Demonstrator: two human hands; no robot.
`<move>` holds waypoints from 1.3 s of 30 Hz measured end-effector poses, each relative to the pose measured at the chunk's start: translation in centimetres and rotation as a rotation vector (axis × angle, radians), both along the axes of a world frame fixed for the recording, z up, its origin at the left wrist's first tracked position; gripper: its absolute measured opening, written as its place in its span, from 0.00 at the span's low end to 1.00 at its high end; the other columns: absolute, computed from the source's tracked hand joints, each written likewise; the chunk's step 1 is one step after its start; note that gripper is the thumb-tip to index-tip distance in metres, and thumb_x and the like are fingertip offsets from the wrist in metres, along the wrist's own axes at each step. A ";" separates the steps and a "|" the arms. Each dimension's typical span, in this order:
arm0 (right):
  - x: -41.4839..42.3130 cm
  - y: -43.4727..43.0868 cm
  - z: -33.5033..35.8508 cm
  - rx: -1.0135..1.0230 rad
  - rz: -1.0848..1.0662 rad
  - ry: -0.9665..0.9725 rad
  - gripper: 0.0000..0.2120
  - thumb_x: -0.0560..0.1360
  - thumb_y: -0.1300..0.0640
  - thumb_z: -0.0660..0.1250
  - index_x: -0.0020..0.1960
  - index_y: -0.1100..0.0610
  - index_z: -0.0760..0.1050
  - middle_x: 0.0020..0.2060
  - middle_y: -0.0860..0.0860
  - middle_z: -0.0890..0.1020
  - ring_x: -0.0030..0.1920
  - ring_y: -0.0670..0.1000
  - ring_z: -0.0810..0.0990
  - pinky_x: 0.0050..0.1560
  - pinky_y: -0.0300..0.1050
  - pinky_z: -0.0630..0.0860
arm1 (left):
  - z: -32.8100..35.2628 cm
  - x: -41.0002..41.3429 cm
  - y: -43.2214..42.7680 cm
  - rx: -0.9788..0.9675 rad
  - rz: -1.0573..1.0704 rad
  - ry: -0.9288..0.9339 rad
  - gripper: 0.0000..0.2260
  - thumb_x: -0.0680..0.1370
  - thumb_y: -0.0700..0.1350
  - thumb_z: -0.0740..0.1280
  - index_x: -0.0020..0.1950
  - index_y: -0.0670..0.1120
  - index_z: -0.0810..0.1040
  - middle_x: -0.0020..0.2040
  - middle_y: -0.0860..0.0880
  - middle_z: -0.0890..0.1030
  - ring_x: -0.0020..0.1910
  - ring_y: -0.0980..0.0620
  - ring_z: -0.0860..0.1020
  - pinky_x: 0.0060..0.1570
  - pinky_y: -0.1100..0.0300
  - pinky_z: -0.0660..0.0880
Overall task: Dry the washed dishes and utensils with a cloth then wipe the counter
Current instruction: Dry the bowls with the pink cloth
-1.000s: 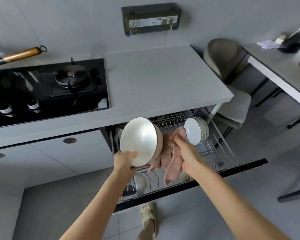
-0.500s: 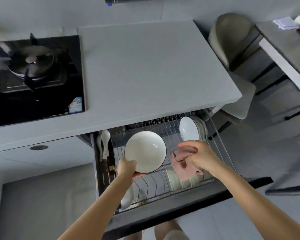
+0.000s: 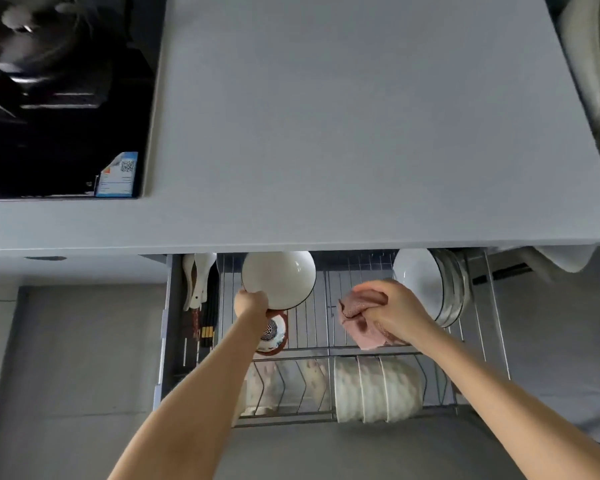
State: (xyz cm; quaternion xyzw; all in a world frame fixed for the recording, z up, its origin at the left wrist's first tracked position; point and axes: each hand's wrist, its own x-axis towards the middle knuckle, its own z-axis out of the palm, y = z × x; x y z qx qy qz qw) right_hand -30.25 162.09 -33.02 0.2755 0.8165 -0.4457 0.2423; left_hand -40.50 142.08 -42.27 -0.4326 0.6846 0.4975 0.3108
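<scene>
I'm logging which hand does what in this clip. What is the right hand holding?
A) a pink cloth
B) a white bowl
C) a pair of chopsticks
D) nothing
A: the right hand grips the bunched pink cloth above the wire rack, while the left hand holds the white bowl by its rim.

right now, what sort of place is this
Most likely a home kitchen: a gas hob set into a grey counter, a pull-out wire dish rack below it, and the left hand holding a white bowl, the right hand a pink cloth.
</scene>
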 end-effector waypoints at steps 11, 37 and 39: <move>-3.1 0.0 -5.7 -0.083 0.063 -0.017 0.23 0.67 0.58 0.76 0.60 0.49 0.75 0.52 0.45 0.76 0.53 0.48 0.75 0.45 0.37 0.74 | -4.2 -3.6 -2.4 -0.091 -0.270 0.039 0.18 0.79 0.39 0.61 0.69 0.40 0.66 0.66 0.39 0.72 0.62 0.37 0.74 0.46 0.47 0.79; -5.4 -9.1 12.6 -0.729 0.124 0.000 0.10 0.71 0.53 0.68 0.45 0.59 0.81 0.37 0.53 0.84 0.36 0.49 0.83 0.35 0.42 0.80 | 16.7 6.8 -10.5 0.318 -0.631 0.338 0.11 0.71 0.44 0.74 0.53 0.48 0.80 0.50 0.48 0.84 0.51 0.50 0.82 0.54 0.58 0.78; -5.9 -11.6 14.4 -0.700 0.177 0.082 0.07 0.76 0.57 0.66 0.44 0.60 0.80 0.33 0.51 0.83 0.31 0.45 0.81 0.26 0.35 0.75 | 18.6 7.9 -13.8 0.155 -0.592 0.419 0.04 0.71 0.49 0.73 0.44 0.52 0.80 0.41 0.49 0.84 0.42 0.49 0.82 0.48 0.56 0.78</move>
